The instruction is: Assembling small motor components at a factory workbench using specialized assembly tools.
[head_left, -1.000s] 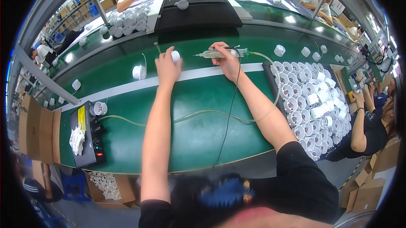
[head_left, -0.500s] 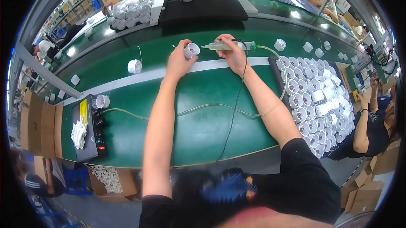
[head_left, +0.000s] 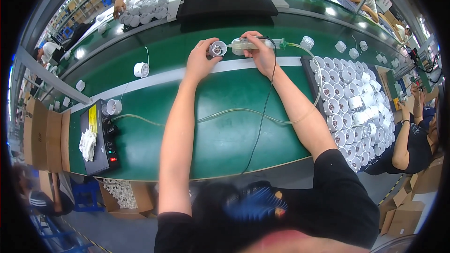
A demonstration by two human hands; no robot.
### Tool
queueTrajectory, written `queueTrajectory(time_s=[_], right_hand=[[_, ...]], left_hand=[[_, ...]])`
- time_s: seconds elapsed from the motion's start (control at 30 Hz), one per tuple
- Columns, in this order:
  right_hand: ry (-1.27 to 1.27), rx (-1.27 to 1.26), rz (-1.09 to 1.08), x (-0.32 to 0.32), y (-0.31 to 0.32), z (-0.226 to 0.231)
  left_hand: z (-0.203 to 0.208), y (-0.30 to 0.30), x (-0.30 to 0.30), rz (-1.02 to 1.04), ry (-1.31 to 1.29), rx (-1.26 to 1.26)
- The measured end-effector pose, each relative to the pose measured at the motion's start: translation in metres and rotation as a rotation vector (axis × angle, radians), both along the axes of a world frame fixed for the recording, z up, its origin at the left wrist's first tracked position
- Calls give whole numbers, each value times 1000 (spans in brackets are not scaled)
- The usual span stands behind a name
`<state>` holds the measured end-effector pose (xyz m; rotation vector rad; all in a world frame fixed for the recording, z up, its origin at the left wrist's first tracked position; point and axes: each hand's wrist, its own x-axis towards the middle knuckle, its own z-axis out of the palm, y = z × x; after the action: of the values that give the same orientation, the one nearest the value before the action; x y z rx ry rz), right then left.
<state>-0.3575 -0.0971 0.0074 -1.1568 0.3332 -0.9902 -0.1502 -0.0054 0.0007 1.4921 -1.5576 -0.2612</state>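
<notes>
My left hand (head_left: 200,61) is closed round a small white cup-shaped housing (head_left: 218,49), its open side turned toward me and wires showing inside. In my right hand (head_left: 260,55) is a clear dispensing syringe (head_left: 258,44) with a green cap, held nearly level. Its tip points left, close to the housing's right rim; whether it touches, I cannot tell. Behind the syringe a round white piece (head_left: 237,49) is partly hidden. From the cap a clear hose (head_left: 318,72) loops over my right forearm and on toward a black control box (head_left: 99,135) at the left.
A dark tray (head_left: 311,82) packed with white housings stands right. More housings with wires, one of them a white housing (head_left: 141,69), sit on the green belt (head_left: 178,39). A black panel (head_left: 225,0) and a pile of white parts (head_left: 147,9) lie across it, where a co-worker reaches.
My left hand has turned the housing so more of its inside shows. The syringe and housing have come closer together. Loose housings on the belt have shifted slightly left.
</notes>
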Motion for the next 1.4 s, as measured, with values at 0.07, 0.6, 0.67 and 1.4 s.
queueTrajectory(time_s=[0.07,0.6,0.67,1.4], right_hand=[[0,-1,-8,0,-1,0],[205,-141,-45,5,4,1],[248,-177,-75,5,5,1],[-62,12,-120,0,-8,-3]], left_hand=[[0,-1,0,-4,7,6],[-1,-3,2,29,-49,89],[-2,-4,2,31,-56,91],[0,-4,0,594,-597,-302]])
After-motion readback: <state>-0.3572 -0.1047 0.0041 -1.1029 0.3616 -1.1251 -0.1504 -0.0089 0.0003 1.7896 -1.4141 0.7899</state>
